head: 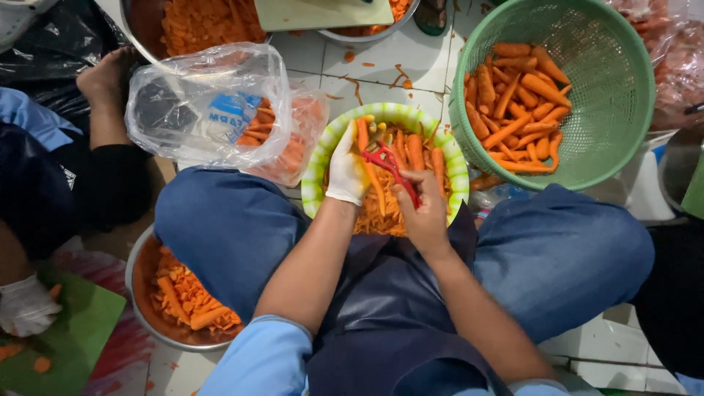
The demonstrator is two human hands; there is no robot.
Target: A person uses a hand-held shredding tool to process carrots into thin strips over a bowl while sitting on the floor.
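My left hand (346,174), in a white glove, holds a carrot (369,170) lengthwise over a green-and-white striped bowl (320,167). My right hand (422,207), bare, grips a red peeler (391,166) whose blade end rests on that carrot. The bowl sits between my knees and holds several unpeeled carrots and a heap of orange peelings (378,216).
A green mesh basket (623,95) of peeled carrots stands at the right. A clear plastic bag (213,110) of carrots lies at the left. A metal bowl (143,312) with cut carrot is beside my left knee. Another person's gloved hand (26,304) rests on a green board (81,337).
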